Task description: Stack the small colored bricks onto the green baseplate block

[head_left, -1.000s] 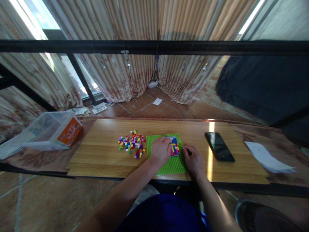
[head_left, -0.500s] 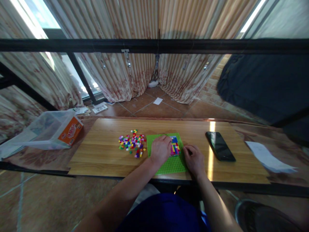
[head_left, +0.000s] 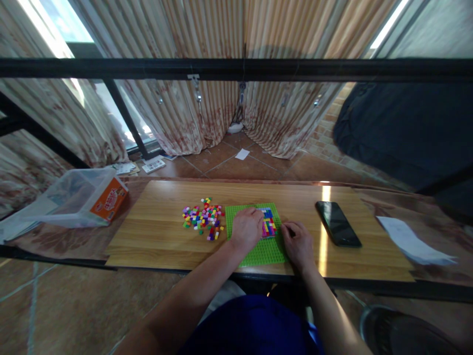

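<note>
A green studded baseplate [head_left: 260,256] lies on the wooden table, with a block of colourful toy bricks [head_left: 269,224] fixed on it. My left hand [head_left: 247,228] is over the plate, its fingers curled down at the left side of the brick block and partly covering it. Whatever its fingertips hold, if anything, is hidden. Beside the plate's right edge rests my right hand [head_left: 298,244], fingers curled with thumb and forefinger together; nothing can be made out in them. To the left of the plate is a loose pile of small mixed-colour bricks [head_left: 203,217].
A black phone [head_left: 338,224] lies on the wooden table [head_left: 148,231] at the right. Off its left end stands a clear plastic box [head_left: 74,197] with an orange label. White papers [head_left: 414,239] lie past the right end. A dark rail [head_left: 236,69] crosses beyond, before curtains.
Both hands hold nearly the same place and pose. The whole view has shifted very slightly; the bricks and plate look unchanged.
</note>
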Demonstrator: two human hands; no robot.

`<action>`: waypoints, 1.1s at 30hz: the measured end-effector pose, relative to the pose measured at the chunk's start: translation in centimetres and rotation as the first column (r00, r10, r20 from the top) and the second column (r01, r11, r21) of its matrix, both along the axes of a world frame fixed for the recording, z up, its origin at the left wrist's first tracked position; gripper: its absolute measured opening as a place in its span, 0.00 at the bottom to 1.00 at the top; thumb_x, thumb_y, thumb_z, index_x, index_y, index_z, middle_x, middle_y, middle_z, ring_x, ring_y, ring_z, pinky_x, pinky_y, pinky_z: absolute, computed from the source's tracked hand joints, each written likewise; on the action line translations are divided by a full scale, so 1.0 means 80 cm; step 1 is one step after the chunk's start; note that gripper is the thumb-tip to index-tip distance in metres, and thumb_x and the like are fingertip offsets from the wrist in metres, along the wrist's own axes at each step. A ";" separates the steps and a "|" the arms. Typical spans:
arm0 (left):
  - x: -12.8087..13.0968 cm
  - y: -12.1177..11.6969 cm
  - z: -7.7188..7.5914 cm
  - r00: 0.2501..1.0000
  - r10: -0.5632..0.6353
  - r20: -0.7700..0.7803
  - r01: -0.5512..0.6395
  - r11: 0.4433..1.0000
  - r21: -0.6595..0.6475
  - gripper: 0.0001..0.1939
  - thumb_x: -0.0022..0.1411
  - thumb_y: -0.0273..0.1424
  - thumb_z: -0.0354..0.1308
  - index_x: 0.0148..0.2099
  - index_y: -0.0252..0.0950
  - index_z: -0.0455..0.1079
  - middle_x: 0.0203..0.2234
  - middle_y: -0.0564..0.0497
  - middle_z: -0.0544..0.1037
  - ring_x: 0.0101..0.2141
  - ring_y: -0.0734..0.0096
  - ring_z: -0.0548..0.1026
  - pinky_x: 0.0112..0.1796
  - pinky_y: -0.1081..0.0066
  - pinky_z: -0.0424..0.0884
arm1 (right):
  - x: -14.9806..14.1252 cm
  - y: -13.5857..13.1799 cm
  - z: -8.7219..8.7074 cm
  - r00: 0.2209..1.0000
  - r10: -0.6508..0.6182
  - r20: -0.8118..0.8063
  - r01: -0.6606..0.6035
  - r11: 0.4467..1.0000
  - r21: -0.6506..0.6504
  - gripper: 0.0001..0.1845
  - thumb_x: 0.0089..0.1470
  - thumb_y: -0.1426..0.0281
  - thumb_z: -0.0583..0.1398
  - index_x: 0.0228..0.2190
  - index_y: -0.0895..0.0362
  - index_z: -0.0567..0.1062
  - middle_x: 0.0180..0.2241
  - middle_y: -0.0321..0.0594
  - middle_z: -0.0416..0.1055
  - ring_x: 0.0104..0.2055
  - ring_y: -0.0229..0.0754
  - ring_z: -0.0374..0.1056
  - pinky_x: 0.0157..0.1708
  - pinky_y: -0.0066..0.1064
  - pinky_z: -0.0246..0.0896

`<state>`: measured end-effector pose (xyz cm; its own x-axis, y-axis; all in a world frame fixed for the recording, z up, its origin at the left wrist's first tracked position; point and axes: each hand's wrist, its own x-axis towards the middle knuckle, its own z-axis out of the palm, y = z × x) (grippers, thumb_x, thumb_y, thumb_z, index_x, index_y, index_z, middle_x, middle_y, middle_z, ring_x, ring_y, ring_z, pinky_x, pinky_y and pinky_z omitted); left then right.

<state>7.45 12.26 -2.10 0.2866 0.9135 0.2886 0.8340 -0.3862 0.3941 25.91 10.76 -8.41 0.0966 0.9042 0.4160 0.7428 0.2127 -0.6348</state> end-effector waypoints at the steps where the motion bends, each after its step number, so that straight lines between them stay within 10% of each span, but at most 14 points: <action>1: 0.000 -0.002 -0.001 1.000 -0.005 -0.001 0.005 1.000 0.008 0.11 0.66 0.30 0.50 0.34 0.37 0.72 0.32 0.48 0.75 0.36 0.66 0.71 0.40 0.67 0.67 | 0.000 0.000 0.000 1.000 0.000 -0.003 0.000 1.000 -0.001 0.16 0.58 0.60 0.54 0.29 0.56 0.76 0.34 0.44 0.74 0.37 0.44 0.68 0.39 0.36 0.63; 15: -0.030 -0.035 -0.019 0.962 -0.112 0.247 0.086 0.990 0.110 0.16 0.65 0.26 0.49 0.54 0.36 0.68 0.49 0.46 0.74 0.51 0.66 0.70 0.53 0.64 0.68 | 0.000 0.000 0.001 1.000 0.008 0.001 -0.008 1.000 -0.004 0.16 0.58 0.62 0.54 0.28 0.56 0.76 0.34 0.44 0.74 0.37 0.44 0.68 0.38 0.35 0.63; 33: -0.165 -0.091 -0.045 0.932 0.260 0.252 -0.263 0.965 -0.026 0.07 0.63 0.28 0.52 0.41 0.38 0.71 0.37 0.49 0.77 0.41 0.66 0.74 0.45 0.65 0.72 | 0.004 -0.001 -0.004 0.999 -0.004 0.032 0.004 1.000 0.012 0.16 0.58 0.60 0.54 0.30 0.57 0.77 0.34 0.45 0.74 0.37 0.45 0.68 0.38 0.36 0.62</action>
<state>-5.73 4.98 -5.66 -0.0446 0.9437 0.3279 0.7804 -0.1720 0.6011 26.20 10.71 -8.69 0.0869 0.8988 0.4297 0.7634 0.2171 -0.6084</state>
